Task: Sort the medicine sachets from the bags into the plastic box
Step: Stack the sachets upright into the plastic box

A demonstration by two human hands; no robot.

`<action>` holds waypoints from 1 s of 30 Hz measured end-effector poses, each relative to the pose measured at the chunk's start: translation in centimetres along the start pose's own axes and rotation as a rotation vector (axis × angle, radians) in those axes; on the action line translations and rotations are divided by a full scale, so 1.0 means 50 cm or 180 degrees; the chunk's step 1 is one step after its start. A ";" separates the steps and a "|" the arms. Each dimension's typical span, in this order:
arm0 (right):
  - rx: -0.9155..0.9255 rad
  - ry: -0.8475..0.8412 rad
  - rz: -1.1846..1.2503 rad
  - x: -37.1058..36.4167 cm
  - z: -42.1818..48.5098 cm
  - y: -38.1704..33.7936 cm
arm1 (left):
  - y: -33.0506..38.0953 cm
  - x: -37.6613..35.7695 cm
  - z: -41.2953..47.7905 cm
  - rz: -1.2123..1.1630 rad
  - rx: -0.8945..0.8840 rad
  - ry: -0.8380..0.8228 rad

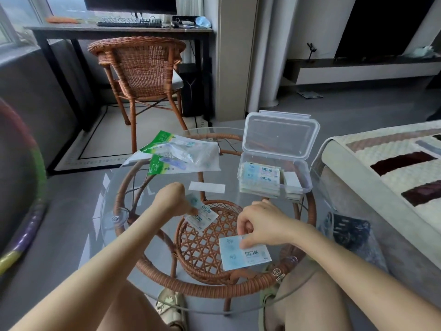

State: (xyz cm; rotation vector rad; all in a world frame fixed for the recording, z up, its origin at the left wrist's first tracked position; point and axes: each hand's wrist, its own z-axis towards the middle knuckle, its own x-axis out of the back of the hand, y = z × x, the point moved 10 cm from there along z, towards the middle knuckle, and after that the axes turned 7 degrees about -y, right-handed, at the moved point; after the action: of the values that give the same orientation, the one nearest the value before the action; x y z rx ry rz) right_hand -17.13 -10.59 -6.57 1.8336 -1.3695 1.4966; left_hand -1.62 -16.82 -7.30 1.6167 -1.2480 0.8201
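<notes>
My left hand (173, 199) pinches a pale blue sachet strip (202, 215) just above the round glass table (112, 187). My right hand (262, 223) grips the top edge of a second, larger blue sachet sheet (245, 255) at the table's near side. The clear plastic box (274, 180) stands at the right with its lid tipped up behind it; several blue sachets are stacked inside. Two green-topped clear bags (181, 154) lie overlapped at the table's far left. A plain white strip (207, 187) lies flat between the bags and the box.
The glass top sits on a wicker frame (202, 286) with a woven shelf beneath. A wicker chair (140, 68) stands beyond the table before a desk. A quilted bed (393, 168) edges the right side. A striped hoop (31, 211) is at the left.
</notes>
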 end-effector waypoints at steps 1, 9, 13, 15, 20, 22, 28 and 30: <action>-0.0003 0.0036 0.0033 0.002 -0.001 -0.002 | -0.004 0.000 0.000 -0.0106 0.0033 -0.0029; -0.0037 0.0883 0.1735 0.052 0.015 -0.004 | -0.035 0.003 -0.018 -0.0703 0.0028 0.0182; -0.0132 0.1202 0.1906 0.042 0.048 -0.027 | -0.020 0.015 -0.030 -0.1189 -0.0173 0.0197; -0.0182 0.1280 0.2191 0.038 0.058 -0.021 | -0.020 0.010 -0.039 -0.1834 -0.0187 -0.0120; -0.0124 0.1482 0.2474 0.040 0.056 -0.005 | -0.012 0.013 -0.060 -0.2469 -0.0291 -0.0593; -0.0160 0.1630 0.2474 0.046 0.044 0.007 | -0.009 0.031 -0.060 -0.2153 -0.0396 -0.0406; -0.0154 0.1987 0.2407 0.105 -0.025 0.040 | 0.042 0.076 -0.067 -0.2479 -0.0880 -0.0161; -0.0217 0.2173 0.2405 0.144 -0.051 0.074 | 0.082 0.088 -0.069 -0.2646 -0.1019 -0.0100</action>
State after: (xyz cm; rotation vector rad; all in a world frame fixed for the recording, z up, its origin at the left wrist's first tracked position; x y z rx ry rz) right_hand -21.99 -13.27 -0.17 0.6101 -1.7584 2.1072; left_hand -4.29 -15.54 -1.03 1.6652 -0.5738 0.0670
